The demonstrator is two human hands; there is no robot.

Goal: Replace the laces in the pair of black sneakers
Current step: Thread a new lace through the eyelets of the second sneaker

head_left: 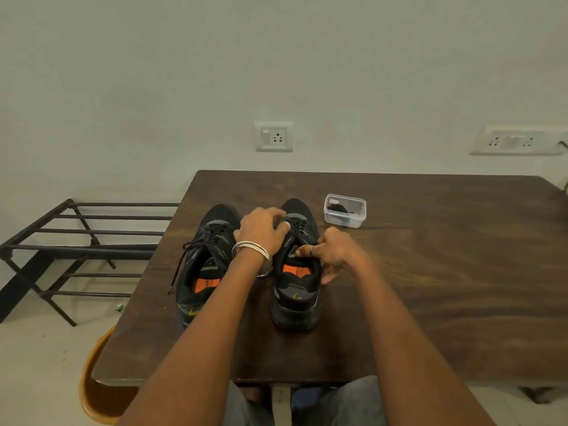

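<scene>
Your left hand [261, 232] comes in from below with the forearm angled up across the frame, palm down, fingers curled over the laces [296, 230] of the right-side sneaker [296, 265] near its toe end. That grip looks pinched closed on the lacing, though your knuckles cover the exact contact, so which strand you've got is hard to tell. Two metal bangles [252, 252] sit on that wrist.

Your right hand [333, 252] is just beside it, lower down the same shoe, with thumb and forefinger squeezed together at the top eyelets by the tongue. There's a ring [312, 249] on one finger. Its other fingers hang loose against the shoe's outer side. What it pinches is too small and dark to make out; it looks like a lace end or the eyelet edge.

Left of your left-hand grip stands the other sneaker [204, 262], touching nothing of yours, heel toward you, orange insole showing, its lace [178, 269] loose and trailing down over the side onto the surface [430, 272].

Beyond and to the right of your right-hand grip is a small clear plastic box [345, 210] with something dark inside, can't tell what. Your forearm hides part of the left shoe's inner side.
</scene>
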